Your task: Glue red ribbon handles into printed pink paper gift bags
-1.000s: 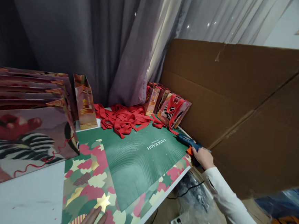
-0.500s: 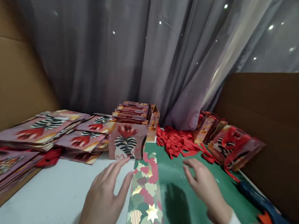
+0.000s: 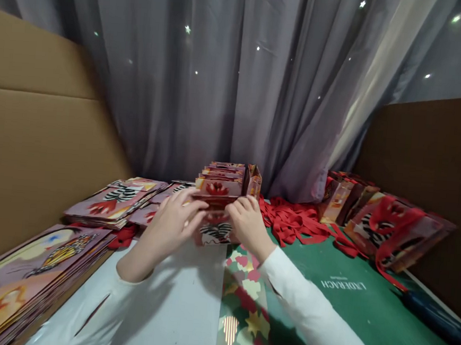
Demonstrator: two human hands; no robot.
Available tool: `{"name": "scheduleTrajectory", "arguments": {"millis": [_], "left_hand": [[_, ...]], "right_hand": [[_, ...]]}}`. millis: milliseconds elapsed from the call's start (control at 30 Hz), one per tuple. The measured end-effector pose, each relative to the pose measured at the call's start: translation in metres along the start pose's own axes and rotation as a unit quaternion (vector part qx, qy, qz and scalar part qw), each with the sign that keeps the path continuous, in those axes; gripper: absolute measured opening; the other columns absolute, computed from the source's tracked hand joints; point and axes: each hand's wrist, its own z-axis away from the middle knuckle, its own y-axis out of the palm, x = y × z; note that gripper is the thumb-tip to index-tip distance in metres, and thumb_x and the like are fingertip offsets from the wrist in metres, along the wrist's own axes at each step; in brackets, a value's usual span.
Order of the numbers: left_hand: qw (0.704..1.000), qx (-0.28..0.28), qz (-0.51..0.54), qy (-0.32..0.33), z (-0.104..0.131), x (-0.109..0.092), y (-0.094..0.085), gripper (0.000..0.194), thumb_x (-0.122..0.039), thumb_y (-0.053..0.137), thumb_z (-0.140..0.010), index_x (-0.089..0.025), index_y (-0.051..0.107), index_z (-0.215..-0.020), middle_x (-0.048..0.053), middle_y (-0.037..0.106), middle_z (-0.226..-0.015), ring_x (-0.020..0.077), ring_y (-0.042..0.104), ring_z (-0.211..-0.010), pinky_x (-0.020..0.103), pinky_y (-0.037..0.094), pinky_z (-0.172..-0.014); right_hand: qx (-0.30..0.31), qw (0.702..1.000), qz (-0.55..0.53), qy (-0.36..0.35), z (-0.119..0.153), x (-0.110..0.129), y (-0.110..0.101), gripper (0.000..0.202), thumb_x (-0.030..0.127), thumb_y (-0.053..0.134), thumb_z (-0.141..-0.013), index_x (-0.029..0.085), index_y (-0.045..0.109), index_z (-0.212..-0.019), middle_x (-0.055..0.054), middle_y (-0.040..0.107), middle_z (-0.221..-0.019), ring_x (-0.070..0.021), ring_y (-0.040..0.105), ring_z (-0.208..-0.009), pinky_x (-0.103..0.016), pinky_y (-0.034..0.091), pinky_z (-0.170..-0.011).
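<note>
A row of small pink paper gift bags [image 3: 218,188] with a red flower and striped print stands at the back middle. Both hands are at the front paper bag [image 3: 215,234], one on each side of its top edge. My left hand [image 3: 174,218] has its fingers closed on the left part of the rim. On the right part, my right hand [image 3: 250,223] pinches the rim with bent fingers. The hands cover much of this bag's upper half. Just right of the row lies a tangled heap of red ribbon [image 3: 296,219].
Flat stacks of printed bags [image 3: 112,203] lie at the left, with a taller stack [image 3: 43,269] nearer. Finished-looking bags with red ribbon [image 3: 394,225] lean at the right, beside a dark blue tool [image 3: 438,316]. Cardboard walls [image 3: 37,141] flank the table; a grey curtain [image 3: 204,101] hangs behind.
Both hands have moved forward and inward, from apart and open above the table to closed on the front bag's rim. The view has shifted left, so things sit further right.
</note>
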Motion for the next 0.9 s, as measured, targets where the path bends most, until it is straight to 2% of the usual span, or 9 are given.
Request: {"name": "scheduleTrajectory", "arguments": {"millis": [133,267,333,400,467,567,667,767,900], "left_hand": [[0.990,0.020,-0.047,0.132,0.037,-0.027,0.039,0.029,-0.028,0.043,-0.095,-0.021,0.071,-0.095,0.008,0.062,-0.118,0.0231,0.052,-0.115,0.039,0.038,-0.099],[0.983,0.048,-0.119,0.128,0.093,-0.057,0.088,0.037,-0.022,0.037,-0.095,-0.019,0.072,-0.106,0.010,0.065,-0.122,0.0230,0.055,-0.114,0.037,0.039,-0.094],[0.982,0.084,-0.134,0.101,0.115,-0.066,0.107,0.035,-0.023,0.040,-0.093,-0.022,0.074,-0.102,0.008,0.064,-0.126,0.0230,0.053,-0.118,0.036,0.039,-0.093],[0.979,0.100,-0.140,0.110,0.131,-0.072,0.120,0.032,-0.025,0.044,-0.091,-0.021,0.074,-0.101,0.008,0.063,-0.128,0.0235,0.053,-0.119,0.036,0.041,-0.091],[0.976,0.101,-0.141,0.131,0.139,-0.077,0.128,0.029,-0.027,0.048,-0.089,-0.022,0.074,-0.099,0.007,0.064,-0.128,0.0240,0.053,-0.120,0.037,0.041,-0.090],[0.976,0.068,-0.150,0.144,0.143,-0.082,0.133,0.029,-0.028,0.050,-0.087,-0.020,0.074,-0.101,0.007,0.062,-0.131,0.0240,0.049,-0.125,0.039,0.038,-0.097],[0.976,0.030,-0.171,0.129,0.147,-0.082,0.135,0.033,-0.028,0.049,-0.088,-0.015,0.071,-0.108,0.011,0.056,-0.137,0.0247,0.040,-0.133,0.042,0.031,-0.107],[0.974,0.017,-0.181,0.136,0.159,-0.076,0.139,0.036,-0.024,0.048,-0.088,-0.014,0.067,-0.116,0.012,0.053,-0.139,0.0250,0.037,-0.134,0.044,0.024,-0.113],[0.976,0.022,-0.174,0.130,0.182,-0.068,0.147,0.039,-0.021,0.049,-0.088,-0.019,0.060,-0.125,0.008,0.060,-0.126,0.0214,0.046,-0.125,0.039,0.029,-0.111]], "right_hand": [[-0.023,0.998,0.004,-0.062,0.071,0.016,-0.008,0.017,0.015,0.046,-0.095,0.022,0.059,-0.086,-0.004,0.063,-0.086,-0.0208,0.052,-0.093,-0.040,0.033,-0.103],[0.016,0.989,-0.108,-0.100,0.130,0.012,0.001,0.021,0.027,0.050,-0.094,0.022,0.058,-0.076,0.000,0.060,-0.071,-0.0163,0.053,-0.073,-0.032,0.043,-0.085],[0.037,0.987,-0.155,-0.016,0.143,-0.007,0.009,0.025,0.031,0.049,-0.094,0.022,0.058,-0.073,0.001,0.058,-0.064,-0.0148,0.052,-0.065,-0.028,0.044,-0.073],[0.043,0.979,-0.124,0.158,0.145,-0.035,0.020,0.022,0.026,0.043,-0.095,0.021,0.059,-0.080,-0.003,0.061,-0.072,-0.0166,0.056,-0.070,-0.029,0.044,-0.071],[0.040,0.961,-0.088,0.260,0.139,-0.063,0.035,0.018,0.022,0.042,-0.094,0.017,0.058,-0.098,-0.011,0.064,-0.092,-0.0208,0.058,-0.085,-0.032,0.045,-0.077],[0.066,0.934,-0.074,0.344,0.128,-0.092,0.058,0.023,0.015,0.048,-0.087,0.010,0.055,-0.108,-0.017,0.064,-0.096,-0.0249,0.060,-0.091,-0.035,0.046,-0.080],[0.091,0.918,-0.117,0.368,0.118,-0.101,0.068,0.036,0.008,0.049,-0.080,0.010,0.057,-0.115,-0.016,0.066,-0.093,-0.0243,0.063,-0.083,-0.034,0.047,-0.076],[0.077,0.907,-0.190,0.367,0.108,-0.101,0.053,0.040,0.011,0.041,-0.081,0.013,0.060,-0.116,-0.015,0.067,-0.100,-0.0230,0.064,-0.085,-0.035,0.048,-0.079],[0.053,0.878,-0.317,0.353,0.092,-0.099,-0.008,0.049,0.016,0.021,-0.086,0.009,0.057,-0.119,-0.012,0.069,-0.091,-0.0193,0.066,-0.078,-0.034,0.051,-0.076]]}}
